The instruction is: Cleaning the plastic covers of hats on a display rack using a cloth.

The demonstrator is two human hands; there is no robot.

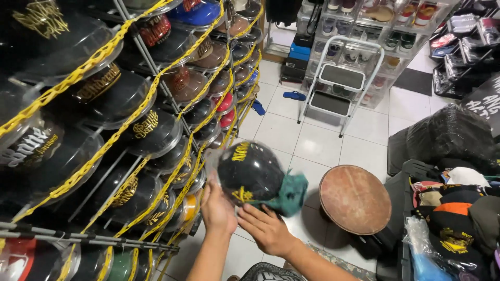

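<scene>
Metal rods make up the tall rack (156,73) that fills the nine-to-twelve o'clock part of the view. It holds row upon row of caps in clear, glossy plastic shells, mostly black with gold stitching, some brown and red. Yellow plastic chain (99,57) with chunky oval links runs slantwise across the rows.

White glazed tiles (317,145) cover the floor. At one o'clock stands a white folding step stool (341,86) with two flat grey treads, and behind it a wall of clear stacked boxes (375,31) with shoes inside. At three o'clock lies a lumpy black plastic bag (448,135), shiny and creased. Below it, at four o'clock, an open bin (453,208) holds a loose heap of caps in white, orange, black and tan cloth.

Just right of centre sits a round stool (354,199) with a worn, reddish-brown flat top.

At the centre is the cap (251,174), black and domed with gold stitching, wrapped in clear crinkly film, a teal cloth part showing at its four o'clock side. It is blurred. The left hand (216,208) grasps it from below at seven o'clock, fingers curled up round the film. The right hand (265,226) touches its underside at five o'clock, fingers spread and reaching under the teal part; I cannot tell whether they close on it.
</scene>
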